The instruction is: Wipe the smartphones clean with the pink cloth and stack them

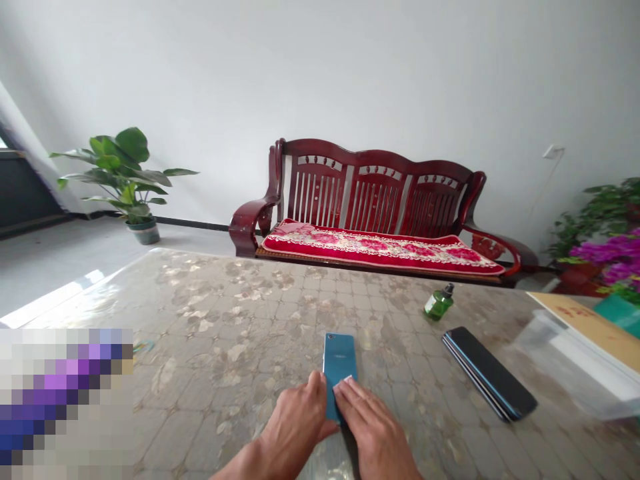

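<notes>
A blue mobile phone [340,353] lies back side up on the patterned tablecloth, its camera at the far end. My left hand [300,413] is closed along the phone's left edge, fingers curled and thumb by the near end. My right hand [373,423] rests over the phone's lower right part, fingers pressed together. A small white bit shows at its fingertips, too little to name. The phone's near end is partly hidden by both hands.
A stack of dark phones [490,373] lies to the right, behind it a green spray bottle [439,303]. A clear plastic box [575,367] and a tan packet [590,327] sit at the right edge. Beyond the table [225,320] stands a wooden bench [375,193]. The lower left is pixelated.
</notes>
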Motion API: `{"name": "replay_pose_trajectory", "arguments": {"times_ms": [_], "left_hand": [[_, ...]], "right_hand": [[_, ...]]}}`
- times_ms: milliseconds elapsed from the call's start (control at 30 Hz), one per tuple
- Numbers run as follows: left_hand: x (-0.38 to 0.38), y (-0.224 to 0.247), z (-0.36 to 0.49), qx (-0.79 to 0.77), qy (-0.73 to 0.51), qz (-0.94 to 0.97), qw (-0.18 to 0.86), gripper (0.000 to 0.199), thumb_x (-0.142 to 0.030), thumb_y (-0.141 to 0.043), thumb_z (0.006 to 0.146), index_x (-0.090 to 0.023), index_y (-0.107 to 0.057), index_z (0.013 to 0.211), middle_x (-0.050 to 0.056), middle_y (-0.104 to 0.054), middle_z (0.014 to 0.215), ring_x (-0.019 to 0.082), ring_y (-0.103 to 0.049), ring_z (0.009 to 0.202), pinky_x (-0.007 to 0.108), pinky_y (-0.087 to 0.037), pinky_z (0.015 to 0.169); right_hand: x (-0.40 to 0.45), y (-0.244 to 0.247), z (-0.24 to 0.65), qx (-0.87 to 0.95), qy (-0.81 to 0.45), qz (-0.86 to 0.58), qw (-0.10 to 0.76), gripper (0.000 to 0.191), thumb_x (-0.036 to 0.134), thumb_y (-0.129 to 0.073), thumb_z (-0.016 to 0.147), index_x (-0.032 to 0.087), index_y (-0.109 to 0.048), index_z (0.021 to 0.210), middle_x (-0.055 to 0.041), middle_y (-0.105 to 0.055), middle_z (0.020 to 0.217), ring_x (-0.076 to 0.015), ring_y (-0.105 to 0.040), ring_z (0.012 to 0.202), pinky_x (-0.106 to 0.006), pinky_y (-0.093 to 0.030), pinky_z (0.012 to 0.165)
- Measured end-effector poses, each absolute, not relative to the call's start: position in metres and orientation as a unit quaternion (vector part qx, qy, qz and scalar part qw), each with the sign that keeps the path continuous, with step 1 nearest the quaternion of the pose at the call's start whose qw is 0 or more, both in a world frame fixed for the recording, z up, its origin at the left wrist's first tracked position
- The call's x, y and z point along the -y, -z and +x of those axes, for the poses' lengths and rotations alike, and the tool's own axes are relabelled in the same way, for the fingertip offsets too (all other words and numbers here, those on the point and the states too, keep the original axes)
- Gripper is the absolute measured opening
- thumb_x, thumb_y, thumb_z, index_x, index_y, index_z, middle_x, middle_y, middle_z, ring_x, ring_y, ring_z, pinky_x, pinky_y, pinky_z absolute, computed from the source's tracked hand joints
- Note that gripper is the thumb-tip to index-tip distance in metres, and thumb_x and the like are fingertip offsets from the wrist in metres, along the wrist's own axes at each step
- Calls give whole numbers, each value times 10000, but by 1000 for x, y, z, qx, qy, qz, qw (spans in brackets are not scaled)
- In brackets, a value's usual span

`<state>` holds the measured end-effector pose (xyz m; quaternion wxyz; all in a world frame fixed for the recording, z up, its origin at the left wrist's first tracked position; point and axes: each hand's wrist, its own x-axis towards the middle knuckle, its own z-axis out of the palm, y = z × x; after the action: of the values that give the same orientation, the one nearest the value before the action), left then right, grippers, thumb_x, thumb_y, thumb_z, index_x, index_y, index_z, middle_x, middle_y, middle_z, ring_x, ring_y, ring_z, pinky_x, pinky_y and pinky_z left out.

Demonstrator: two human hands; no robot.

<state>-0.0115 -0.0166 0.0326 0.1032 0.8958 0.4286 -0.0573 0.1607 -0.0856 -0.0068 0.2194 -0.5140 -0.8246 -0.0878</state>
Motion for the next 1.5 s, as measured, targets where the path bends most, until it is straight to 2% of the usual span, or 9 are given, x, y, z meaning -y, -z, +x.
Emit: {"name": "replay_pose_trajectory", "arguments": {"times_ms": [167,300,367,600,700,833,933,1133,1500], "left_hand": [[1,-56,-23,-411,90,895,151,593,-341,-789,738,-173,-558,1258,103,-649,1117,286,-699,913,338,-561,737],[-17,-74,-35,-408,107,896,140,295,-191,-694,785,-234,-670,1076,65,-689,1026,279,-700,928,340,-543,793],[-27,-78,-39,-394,87,905,135,319,-80,-613,782,-246,-679,1046,55,-684,1044,250,-690,962,317,-530,822],[-56,-74,-19,-258,53,963,56,864,92,-526,693,-345,-348,1417,64,-465,1390,214,-576,1157,290,-492,896],[-64,-72,1,-183,51,982,-13,778,22,-609,733,-326,-387,1392,123,-336,1493,308,-449,1296,384,-465,949],[-74,-70,21,-137,54,988,-39,551,-75,-660,775,-309,-529,1256,119,-392,1461,297,-461,1271,391,-444,953],[-81,-71,24,-142,83,985,-45,606,-149,-755,696,-303,-536,1239,119,-445,1409,305,-476,1238,405,-442,941],[-88,-73,8,-211,111,971,22,702,-263,-761,634,-251,-489,1281,130,-502,1305,327,-523,1158,416,-483,883],[-56,-49,-17,-410,21,908,82,492,-396,-729,728,-147,-570,1121,119,-552,1155,299,-497,1111,394,-440,951]], "right_hand": [[85,9,161,820,88,-519,224,532,71,-440,906,219,-465,1416,-46,-575,1363,-185,-516,1275,-290,-486,1029],[85,11,162,827,92,-510,218,545,42,-426,888,195,-472,1409,-52,-562,1378,-186,-495,1294,-307,-486,1032],[85,11,162,825,94,-509,227,569,21,-420,871,192,-466,1412,-51,-564,1375,-178,-488,1299,-301,-484,1034],[86,12,159,817,89,-514,247,588,-3,-409,842,197,-502,1386,-31,-588,1351,-168,-507,1282,-291,-477,1038],[87,11,158,812,83,-520,254,612,-13,-409,818,197,-501,1386,-30,-593,1347,-162,-509,1280,-290,-473,1041],[87,9,157,814,80,-514,259,598,1,-417,826,198,-502,1384,-35,-600,1338,-155,-515,1273,-282,-469,1039],[86,8,160,818,79,-508,260,561,19,-432,850,195,-509,1378,-35,-604,1335,-155,-517,1270,-284,-461,1048],[75,6,170,796,45,-548,254,527,3,-460,866,239,-567,1325,-26,-636,1292,-166,-569,1215,-314,-485,1026],[64,7,166,785,44,-575,226,533,-10,-416,865,212,-569,1324,-63,-599,1337,-203,-546,1246,-391,-448,1062]]}}
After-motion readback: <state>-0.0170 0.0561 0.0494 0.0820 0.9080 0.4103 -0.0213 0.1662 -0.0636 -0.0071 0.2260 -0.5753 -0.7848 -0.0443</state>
